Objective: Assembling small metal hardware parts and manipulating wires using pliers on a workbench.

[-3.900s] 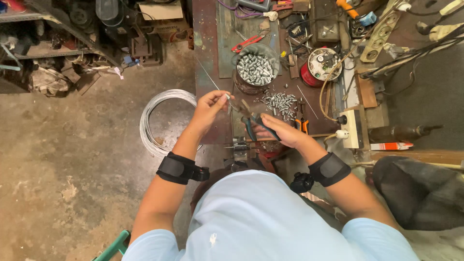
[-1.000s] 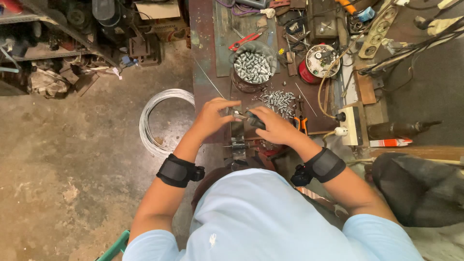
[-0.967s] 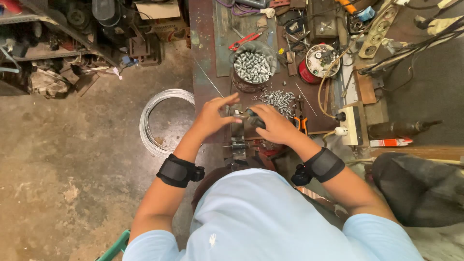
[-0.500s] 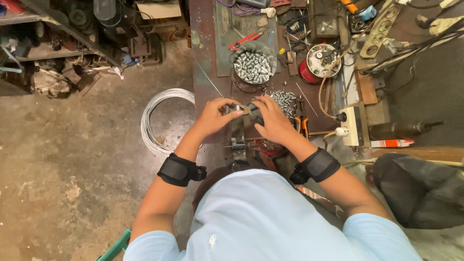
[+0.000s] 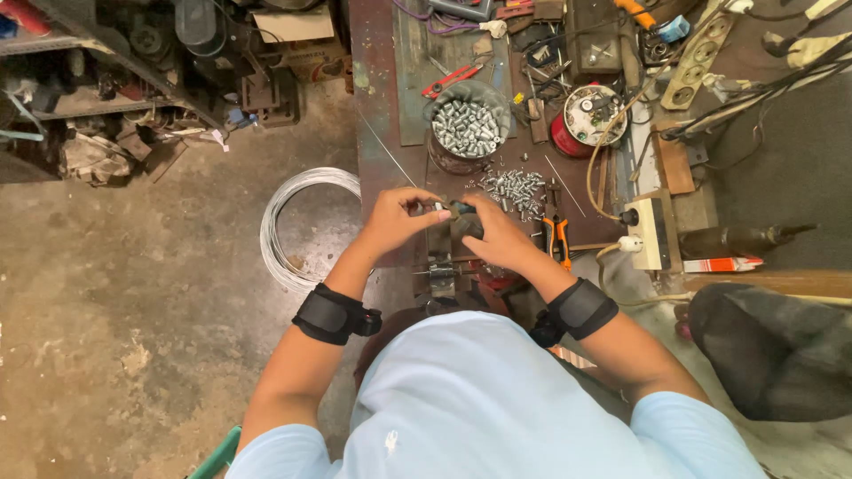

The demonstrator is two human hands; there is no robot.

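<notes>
- A small metal piece (image 5: 437,206) is being pinched between the thumb and fingertips of the left hand (image 5: 397,218), at that hand's right tip, over the bench's near edge.
- A dark tool (image 5: 461,209) is being gripped by the right hand (image 5: 493,235), whose fingers are being kept curled tightly around it; only the tool's top end is being shown above the knuckles.
- The piece and the tool are being held end to end, touching or nearly so; which of the two cannot be told.
- Both hands are being held close together above a small vise (image 5: 441,270) that is being carried at the bench's near edge, just below the grip.
- The bench (image 5: 377,98) is being crowded with things: a heap of small silver parts (image 5: 513,188) is lying just beyond the right hand, near but apart from it.
- A round bowl (image 5: 468,127) filled with the same silver parts is sitting farther back, toward the bench's middle.
- Orange-handled pliers (image 5: 558,238) are lying just right of the right hand, near the near edge.
- A red-handled tool (image 5: 451,78) is resting behind the bowl, toward the far edge.
- A coil of wire (image 5: 282,232) is lying on the floor, beside the bench's left edge and near the left forearm.
- Black wristbands are being worn on both forearms.
</notes>
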